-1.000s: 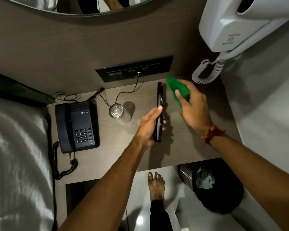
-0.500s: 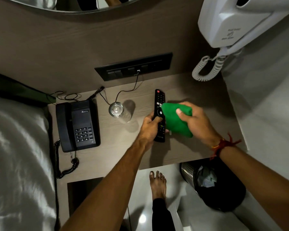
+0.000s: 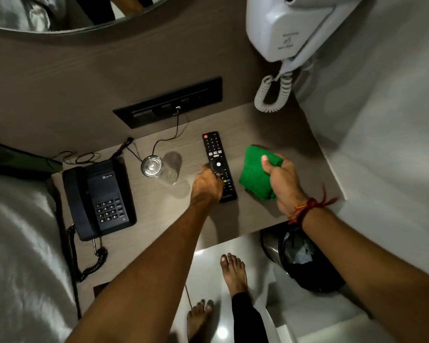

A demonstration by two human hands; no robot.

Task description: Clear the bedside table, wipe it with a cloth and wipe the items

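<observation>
Remote (image 3: 218,164) flat on table, left hand (image 3: 206,185) gripping; right hand (image 3: 281,180) clutching cloth (image 3: 254,173) beside.

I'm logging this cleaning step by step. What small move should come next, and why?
Probably let the left hand release the remote control, now lying face-up on the bedside table, and reach for the drinking glass beside it. The right hand holds the green cloth ready to wipe it.

The lower left edge of the remote (image 3: 219,167) is covered by the left hand (image 3: 206,185), whose fingers are blurred, and the mirror (image 3: 67,13) is cropped at the top.
</observation>
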